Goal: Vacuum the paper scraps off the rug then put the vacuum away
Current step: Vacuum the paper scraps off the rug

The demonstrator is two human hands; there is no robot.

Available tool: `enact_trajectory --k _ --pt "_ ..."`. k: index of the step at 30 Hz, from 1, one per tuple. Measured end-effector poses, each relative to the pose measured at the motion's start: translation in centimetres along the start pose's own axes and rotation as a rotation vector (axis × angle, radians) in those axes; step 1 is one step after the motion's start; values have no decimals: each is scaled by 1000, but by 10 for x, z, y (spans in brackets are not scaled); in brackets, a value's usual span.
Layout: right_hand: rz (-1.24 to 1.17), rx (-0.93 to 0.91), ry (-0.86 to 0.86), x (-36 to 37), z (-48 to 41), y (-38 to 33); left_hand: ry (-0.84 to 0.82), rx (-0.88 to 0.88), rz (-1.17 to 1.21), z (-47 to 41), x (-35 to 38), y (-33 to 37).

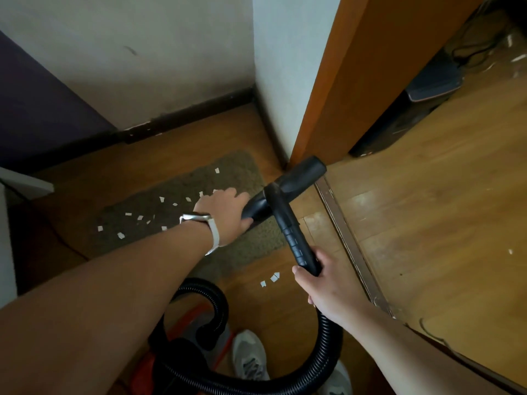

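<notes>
Rug (176, 215) beneath hands (228, 215) (328, 286) around vacuum tubes (288, 223)

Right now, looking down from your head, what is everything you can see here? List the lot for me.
rug: one, grey-brown, on the floor by the wall corner
paper scraps: many, white, scattered on the rug; a few on the bare floor near the right hand
nozzle: one, black, above the rug's right edge
tube: one, black, joined to the nozzle
hose: one, black, ribbed, looping at the bottom
vacuum body: one, red and black, bottom centre
floor: wood, brown
door frame: one, orange-brown, upper right
watch: one, white strap, left wrist
shoes: two, pale grey, bottom
left hand: grips the nozzle's end
right hand: grips the tube
</notes>
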State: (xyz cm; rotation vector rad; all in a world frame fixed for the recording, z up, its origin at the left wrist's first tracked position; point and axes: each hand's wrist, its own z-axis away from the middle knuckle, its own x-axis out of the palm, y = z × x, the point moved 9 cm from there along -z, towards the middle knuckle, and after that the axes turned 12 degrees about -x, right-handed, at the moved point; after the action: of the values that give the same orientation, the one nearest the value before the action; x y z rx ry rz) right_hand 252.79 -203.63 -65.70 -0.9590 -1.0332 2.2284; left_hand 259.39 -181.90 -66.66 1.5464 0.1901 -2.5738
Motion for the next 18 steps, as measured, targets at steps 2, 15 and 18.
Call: enact_trajectory --k 2,15,18 --pt "14 15 -20 2 -1 3 -22 -32 65 4 11 -7" --pt "192 101 -104 15 -9 63 -212 -368 361 68 108 -41" --pt "257 71 -123 14 -8 77 -383 -442 305 101 168 -42"
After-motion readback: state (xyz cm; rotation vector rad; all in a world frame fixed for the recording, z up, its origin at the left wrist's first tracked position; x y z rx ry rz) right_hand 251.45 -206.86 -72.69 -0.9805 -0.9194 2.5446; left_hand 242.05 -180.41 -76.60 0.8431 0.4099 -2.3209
